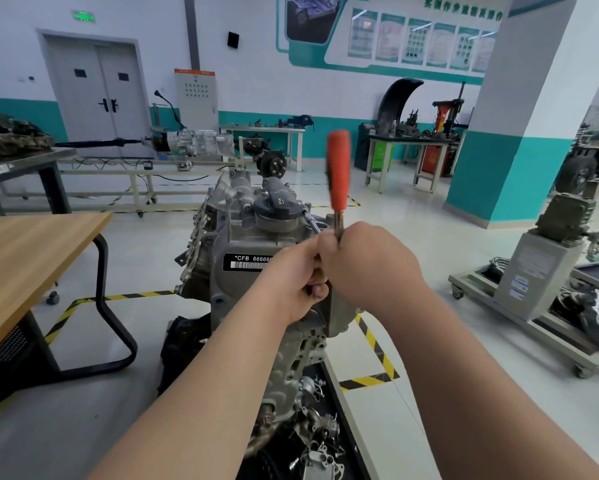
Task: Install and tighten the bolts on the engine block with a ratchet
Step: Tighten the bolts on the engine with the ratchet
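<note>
**Cranking at the top of the engine block**

Both hands meet at centre frame, right over the engine block (242, 237), which stands low in the middle of the frame on the workshop floor. The ratchet (339, 168) points straight up, its red handle blurred above the knuckles. The right hand (369, 268) wraps the bare metal shank just below that red grip. The left hand (293, 278) is bunched beside it, touching it, fingers (317, 289) curled tight around the tool's lower end. What exactly sits inside that fist I cannot tell. A slim steel bar (311, 223) runs from the hands up and left toward the black cap (277, 206). The bolt itself is hidden.

Now the handling. That block is cast metal, heavy and rigid; it should not budge under a pull. The ratchet is stiff steel, its shank likely slick. My call: the better hold for real torque is higher, on the red grip, with the other hand steadying the head so the socket stays square. A wooden desk (31, 251) sits at the left edge, well apart.
</note>
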